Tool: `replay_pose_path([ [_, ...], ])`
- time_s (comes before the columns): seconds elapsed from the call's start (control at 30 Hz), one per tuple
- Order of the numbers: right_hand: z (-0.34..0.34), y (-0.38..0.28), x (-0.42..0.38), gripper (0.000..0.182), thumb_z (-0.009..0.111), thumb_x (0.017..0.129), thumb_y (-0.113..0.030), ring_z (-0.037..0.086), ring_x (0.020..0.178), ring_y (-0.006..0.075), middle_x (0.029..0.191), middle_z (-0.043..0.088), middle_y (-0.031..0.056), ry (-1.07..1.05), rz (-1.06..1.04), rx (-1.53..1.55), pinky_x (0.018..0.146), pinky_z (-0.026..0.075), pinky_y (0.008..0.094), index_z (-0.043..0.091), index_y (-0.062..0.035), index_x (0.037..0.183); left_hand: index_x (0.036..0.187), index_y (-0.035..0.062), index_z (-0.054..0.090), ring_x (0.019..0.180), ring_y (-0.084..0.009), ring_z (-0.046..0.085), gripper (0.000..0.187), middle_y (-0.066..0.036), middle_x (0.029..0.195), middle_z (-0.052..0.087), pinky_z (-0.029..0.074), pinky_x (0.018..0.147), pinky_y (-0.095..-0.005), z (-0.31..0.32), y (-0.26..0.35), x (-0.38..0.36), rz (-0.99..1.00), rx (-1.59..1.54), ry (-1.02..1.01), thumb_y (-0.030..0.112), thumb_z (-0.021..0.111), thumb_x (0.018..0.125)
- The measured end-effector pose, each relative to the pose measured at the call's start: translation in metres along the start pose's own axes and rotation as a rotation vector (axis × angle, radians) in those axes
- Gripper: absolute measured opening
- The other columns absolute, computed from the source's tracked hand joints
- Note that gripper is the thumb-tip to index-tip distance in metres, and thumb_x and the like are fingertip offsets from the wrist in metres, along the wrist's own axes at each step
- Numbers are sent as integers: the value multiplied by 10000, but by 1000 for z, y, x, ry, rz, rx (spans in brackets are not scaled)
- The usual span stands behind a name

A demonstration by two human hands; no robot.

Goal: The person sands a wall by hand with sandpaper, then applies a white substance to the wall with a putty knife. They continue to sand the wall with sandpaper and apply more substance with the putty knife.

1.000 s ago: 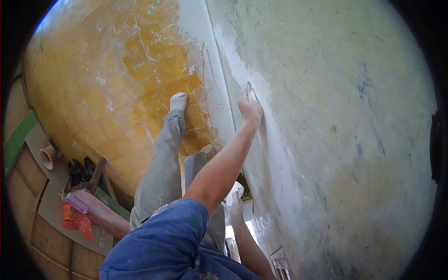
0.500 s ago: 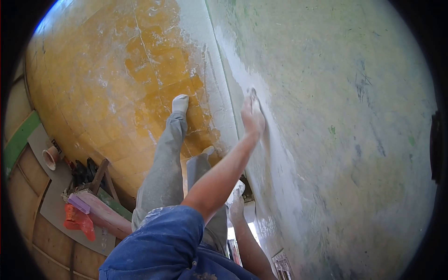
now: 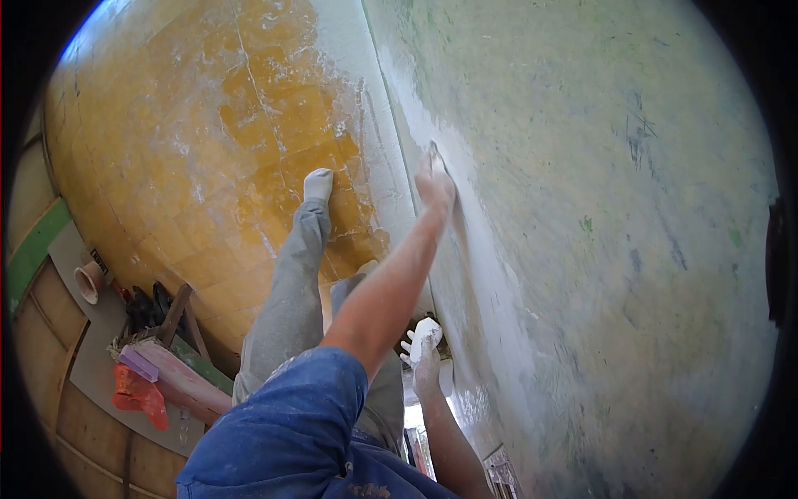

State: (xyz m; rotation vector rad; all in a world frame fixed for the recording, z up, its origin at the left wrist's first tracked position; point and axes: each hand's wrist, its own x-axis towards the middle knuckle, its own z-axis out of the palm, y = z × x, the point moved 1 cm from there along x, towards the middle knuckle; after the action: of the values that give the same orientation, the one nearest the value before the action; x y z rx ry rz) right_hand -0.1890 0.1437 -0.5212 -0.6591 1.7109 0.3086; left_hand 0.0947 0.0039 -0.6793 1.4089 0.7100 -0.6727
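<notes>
My left hand [image 3: 435, 183] is at the wall [image 3: 573, 208], beside the corner where it meets the yellow surface. It is seen edge-on, fingers pressed together and whitened at the tips, with a small whitish thing at them that I cannot make out. A band of fresh white coating [image 3: 482, 241] runs along the wall under and below this hand. Lower down, near my body, my right hand [image 3: 426, 366] holds a white lump [image 3: 427, 333], perhaps putty. Its fingers curl around the lump's left side and are dusted white.
My socked foot [image 3: 318, 184] rests on the worn yellow tiled surface [image 3: 274, 108]. At the lower left are a reddish-stained board [image 3: 187, 378], a purple block [image 3: 140, 363], a red cloth or bag [image 3: 140, 395] and a pinkish roll [image 3: 89, 281].
My left hand has shifted slightly up and left along the wall. My right hand has risen a little, showing more of the white lump and its fingers.
</notes>
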Motion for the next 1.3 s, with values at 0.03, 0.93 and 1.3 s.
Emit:
replay_pose_path([
  [0.03,0,1,1,566,348,967,-456,537,1098,257,1305,493,118,-3,15,-11,862,448,406,296,-101,1404,1318,-16,433,1188,-233,478,382,-156,1318,492,337,1035,-293,-4,1,-23,53,62,-33,126,369,968],
  [0.93,-62,90,51,710,370,909,-581,381,1268,295,1458,304,80,-229,25,80,971,360,482,175,-164,1449,1371,-51,316,1348,-246,279,444,-188,1439,313,208,1106,-303,-35,33,-220,140,90,-301,85,359,951],
  [1.3,-18,35,20,534,339,979,-431,540,1106,232,1315,482,106,-48,-87,-9,837,464,395,322,-93,1393,1355,-69,333,1313,-260,337,431,-194,1393,380,226,1107,-311,0,20,-102,125,-78,-84,96,358,957],
])
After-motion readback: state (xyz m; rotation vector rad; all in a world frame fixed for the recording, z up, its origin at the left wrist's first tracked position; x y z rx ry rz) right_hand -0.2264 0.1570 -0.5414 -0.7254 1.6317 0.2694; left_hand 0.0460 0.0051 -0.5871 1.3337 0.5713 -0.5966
